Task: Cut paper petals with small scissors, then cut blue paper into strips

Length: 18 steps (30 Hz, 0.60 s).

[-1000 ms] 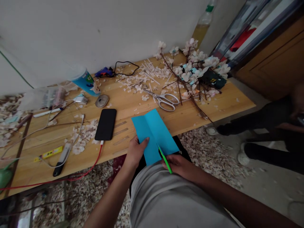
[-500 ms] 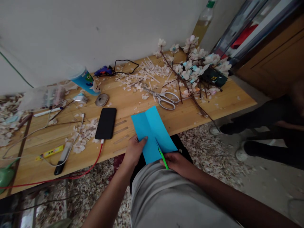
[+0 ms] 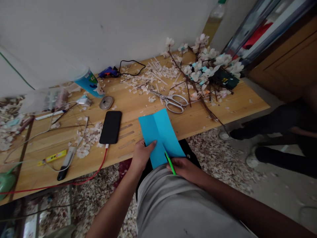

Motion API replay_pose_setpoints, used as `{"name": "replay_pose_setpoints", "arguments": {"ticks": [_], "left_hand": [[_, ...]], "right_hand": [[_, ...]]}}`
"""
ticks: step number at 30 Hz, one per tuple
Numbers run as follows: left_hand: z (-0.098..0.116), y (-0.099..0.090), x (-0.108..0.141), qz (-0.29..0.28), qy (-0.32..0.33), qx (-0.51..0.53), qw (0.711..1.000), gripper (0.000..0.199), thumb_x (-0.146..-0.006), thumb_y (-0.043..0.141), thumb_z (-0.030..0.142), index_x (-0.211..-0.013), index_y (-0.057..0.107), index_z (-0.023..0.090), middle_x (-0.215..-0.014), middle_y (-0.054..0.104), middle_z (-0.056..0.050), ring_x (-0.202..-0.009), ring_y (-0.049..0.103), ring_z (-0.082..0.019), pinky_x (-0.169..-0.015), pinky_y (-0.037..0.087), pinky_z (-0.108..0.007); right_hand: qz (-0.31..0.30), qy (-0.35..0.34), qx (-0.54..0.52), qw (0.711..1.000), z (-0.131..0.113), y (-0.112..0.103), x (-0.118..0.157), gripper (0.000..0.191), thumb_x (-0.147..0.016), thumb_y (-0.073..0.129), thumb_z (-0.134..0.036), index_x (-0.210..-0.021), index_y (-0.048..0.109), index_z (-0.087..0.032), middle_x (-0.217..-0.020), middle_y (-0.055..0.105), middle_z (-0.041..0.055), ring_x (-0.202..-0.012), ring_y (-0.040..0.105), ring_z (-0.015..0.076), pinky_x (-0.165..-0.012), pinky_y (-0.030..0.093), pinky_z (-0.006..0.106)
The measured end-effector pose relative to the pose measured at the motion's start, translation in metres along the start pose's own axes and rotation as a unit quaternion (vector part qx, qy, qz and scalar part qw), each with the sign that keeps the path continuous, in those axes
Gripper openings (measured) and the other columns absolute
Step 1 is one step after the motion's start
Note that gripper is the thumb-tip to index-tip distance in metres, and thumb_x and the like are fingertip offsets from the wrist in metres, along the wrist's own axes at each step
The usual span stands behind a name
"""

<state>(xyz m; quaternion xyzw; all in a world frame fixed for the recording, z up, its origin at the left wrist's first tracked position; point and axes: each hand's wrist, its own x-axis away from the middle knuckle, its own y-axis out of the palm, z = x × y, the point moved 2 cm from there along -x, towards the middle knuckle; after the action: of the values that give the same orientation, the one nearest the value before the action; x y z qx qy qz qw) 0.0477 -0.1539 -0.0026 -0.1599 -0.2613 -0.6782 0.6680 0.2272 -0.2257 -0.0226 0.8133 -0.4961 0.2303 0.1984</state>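
Note:
A sheet of blue paper (image 3: 158,132) with a crease down its length is held over my lap, its far end above the table edge. My left hand (image 3: 145,152) pinches its left side, thumb on top and fingers underneath. In my right hand (image 3: 184,168) is a slim pair of green-handled scissors (image 3: 170,163), seen edge-on at the near part of the paper. Their blades point away from me along the sheet and are mostly hidden. My right fingers also lie against the paper's near right edge.
On the wooden table (image 3: 133,99) lie large scissors (image 3: 174,103), a phone (image 3: 110,127) on a red cable, and paper scraps. A flowering branch (image 3: 200,71), a blue cup (image 3: 90,82) and a utility knife (image 3: 66,163) are there too. A person's legs (image 3: 274,155) show at right.
The view has shifted slightly. The green-handled scissors have moved a little and less of their blade shows over the paper. Both hands keep their hold.

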Motion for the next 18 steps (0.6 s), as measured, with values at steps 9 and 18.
{"name": "replay_pose_setpoints", "arguments": {"ticks": [9, 18], "left_hand": [[0.005, -0.0042, -0.0003, 0.005, 0.036, -0.071, 0.997, 0.042, -0.066, 0.077, 0.049, -0.088, 0.071, 0.014, -0.082, 0.074, -0.008, -0.067, 0.067, -0.022, -0.062, 0.055, -0.033], [0.0086, -0.0039, 0.0014, 0.014, 0.042, -0.112, 0.993, 0.037, -0.068, 0.075, 0.047, -0.083, 0.07, 0.014, -0.076, 0.072, -0.006, -0.062, 0.064, -0.02, -0.057, 0.05, -0.03]], "right_hand": [[0.023, -0.004, 0.012, 1.0, -0.0008, 0.0001, -0.0021, 0.038, -0.074, 0.067, -0.055, -0.076, 0.063, -0.016, -0.074, 0.061, 0.0014, -0.074, 0.055, 0.0182, -0.069, 0.04, 0.029], [0.02, -0.006, 0.034, 0.999, 0.0007, 0.0, -0.0041, 0.038, -0.074, 0.066, -0.056, -0.073, 0.061, -0.018, -0.071, 0.059, 0.0008, -0.072, 0.053, 0.0183, -0.066, 0.039, 0.029]]}}
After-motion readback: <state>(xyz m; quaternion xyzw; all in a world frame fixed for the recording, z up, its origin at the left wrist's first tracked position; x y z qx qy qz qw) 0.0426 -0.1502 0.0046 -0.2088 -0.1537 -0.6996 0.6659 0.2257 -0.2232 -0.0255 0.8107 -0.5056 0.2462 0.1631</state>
